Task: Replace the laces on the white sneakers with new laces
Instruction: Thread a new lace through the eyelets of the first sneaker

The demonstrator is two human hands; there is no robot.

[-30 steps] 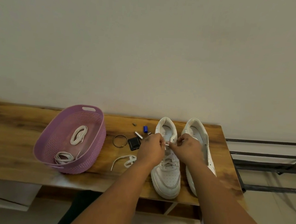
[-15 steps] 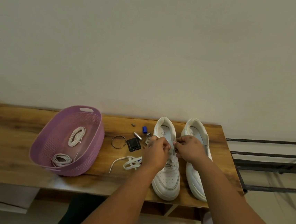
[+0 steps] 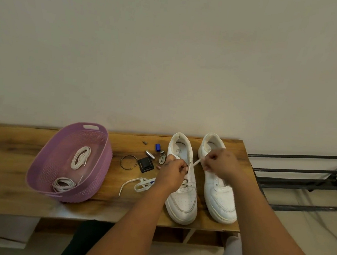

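In the head view, a flat white lace (image 3: 196,162) is being drawn taut across the upper eyelets of the left-hand white leather sneaker (image 3: 183,182), which is standing toe-forward on the brown wooden desk (image 3: 6,153) just beside its unlaced twin, the right-hand white sneaker (image 3: 218,196). The free end is being pinched in a closed grip by the right hand (image 3: 218,162), while the left hand (image 3: 172,172) is curled closed at the eyelet row, apparently gripping the lace or the upper there; which one cannot be told. The step is judged best done by the shoe being steadied while the lace is pulled evenly and kept flat, so that no twist is being carried through the eyelet. The lower rows are already being crossed by lace. A loose white lace (image 3: 137,185) is lying on the desk to the left, and two coiled white laces (image 3: 80,157) are resting in the lilac plastic basket (image 3: 42,166).
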